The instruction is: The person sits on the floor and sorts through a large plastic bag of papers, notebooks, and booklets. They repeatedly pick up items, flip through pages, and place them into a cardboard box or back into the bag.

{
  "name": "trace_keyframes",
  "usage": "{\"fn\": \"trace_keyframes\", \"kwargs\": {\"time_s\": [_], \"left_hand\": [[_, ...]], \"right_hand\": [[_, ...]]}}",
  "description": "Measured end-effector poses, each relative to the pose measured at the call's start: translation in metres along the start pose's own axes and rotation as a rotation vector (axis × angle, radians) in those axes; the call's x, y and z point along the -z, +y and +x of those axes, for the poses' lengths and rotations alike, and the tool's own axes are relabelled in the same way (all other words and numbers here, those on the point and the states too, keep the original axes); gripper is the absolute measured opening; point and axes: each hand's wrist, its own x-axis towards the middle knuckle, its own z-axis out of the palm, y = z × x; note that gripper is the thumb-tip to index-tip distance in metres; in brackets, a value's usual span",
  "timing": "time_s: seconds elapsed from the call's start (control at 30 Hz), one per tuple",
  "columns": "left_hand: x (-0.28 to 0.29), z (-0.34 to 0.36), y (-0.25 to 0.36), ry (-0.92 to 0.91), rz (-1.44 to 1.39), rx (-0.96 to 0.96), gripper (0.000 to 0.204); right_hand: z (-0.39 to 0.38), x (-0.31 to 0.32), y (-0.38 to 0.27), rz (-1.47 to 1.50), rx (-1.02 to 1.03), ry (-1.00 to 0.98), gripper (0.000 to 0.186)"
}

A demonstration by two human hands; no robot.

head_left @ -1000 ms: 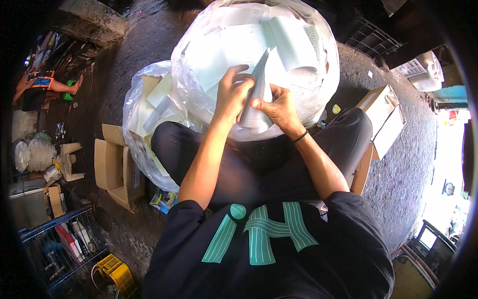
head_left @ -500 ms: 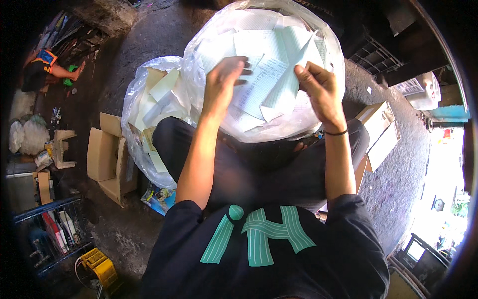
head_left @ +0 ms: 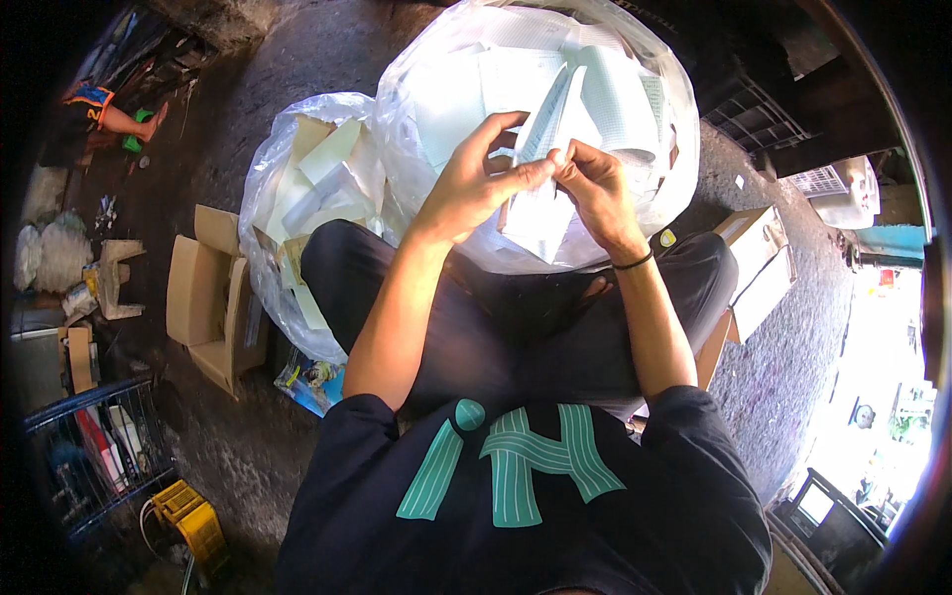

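Both hands meet above the person's lap, seen from overhead. Left hand (head_left: pixel 476 183) has its thumb and fingers closed on the near edge of a pale, printed sheet of folded paper (head_left: pixel 547 149), with the forefinger arched above it. Right hand (head_left: pixel 595 188), a thin dark band at its wrist, pinches the same sheet from the other side, so the fingertips of the two hands touch. The paper stands nearly upright between them, its top corner pointing away from the person.

Directly behind the hands sits a large clear plastic bag full of pale sheets (head_left: pixel 635 69), resting against the knees. A smaller clear plastic bag of cream and white paper scraps (head_left: pixel 297 198) lies just beside it on the person's left. Further left, an open brown cardboard box (head_left: pixel 203 297) sits on the dark ground, and a yellow plastic crate (head_left: pixel 193 516) is near the lower left corner
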Motion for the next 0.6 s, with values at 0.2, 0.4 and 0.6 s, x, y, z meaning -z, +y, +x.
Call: {"fn": "trace_keyframes", "kwargs": {"time_s": [0.2,0.4,0.6], "left_hand": [[0.006,0.005,-0.007,0.043,-0.151,0.066,0.051],[0.000,0.005,-0.002,0.006,-0.110,0.078,0.055],[0.007,0.010,-0.019,0.078,0.058,0.096,0.042]], "right_hand": [[-0.001,-0.002,-0.007,-0.053,-0.010,0.023,0.031],[-0.005,-0.002,-0.017,-0.117,-0.015,0.041,0.031],[-0.004,0.006,-0.015,-0.228,-0.024,0.054,0.034]]}}
